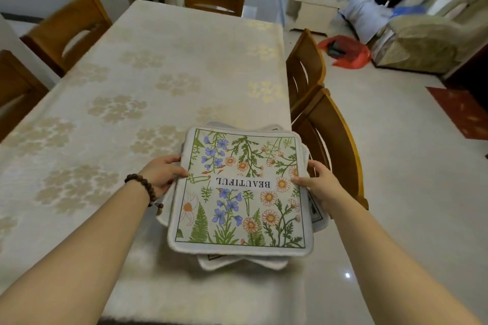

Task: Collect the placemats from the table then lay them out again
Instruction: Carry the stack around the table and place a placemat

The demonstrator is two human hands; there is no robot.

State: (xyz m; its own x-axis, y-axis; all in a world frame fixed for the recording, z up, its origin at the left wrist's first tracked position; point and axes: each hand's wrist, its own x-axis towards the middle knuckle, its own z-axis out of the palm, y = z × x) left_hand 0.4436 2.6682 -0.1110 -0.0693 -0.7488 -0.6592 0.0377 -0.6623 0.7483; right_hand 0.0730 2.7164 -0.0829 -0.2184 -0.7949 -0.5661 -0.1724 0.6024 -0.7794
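Stack of placemats (pixel 241 190) held at the near right corner of the counter (pixel 148 82), part of it overhanging the right edge. Top mat shows blue and orange flowers, green ferns, and the word BEAUTIFUL printed upside down to the wearer. Lower mats fan out unevenly beneath it; white fuzzy edges poke out on the left, right and near sides. Cannot tell whether the stack rests on the cloth or is lifted just above it.

Left hand (pixel 165 173) grips the stack's left edge, thumb on top, fingers (pixel 169 159) curled around and under. A dark bead bracelet (pixel 142 186) sits on that wrist. Right hand (pixel 315 182) grips the right edge the same way, thumb pressed on the printed face, the other fingers wrapped below.

Counter is covered by a pale cloth with gold flower clusters; no mats lie elsewhere on it. Wooden chairs (pixel 319 124) stand along the right edge, others at the left and far edges.
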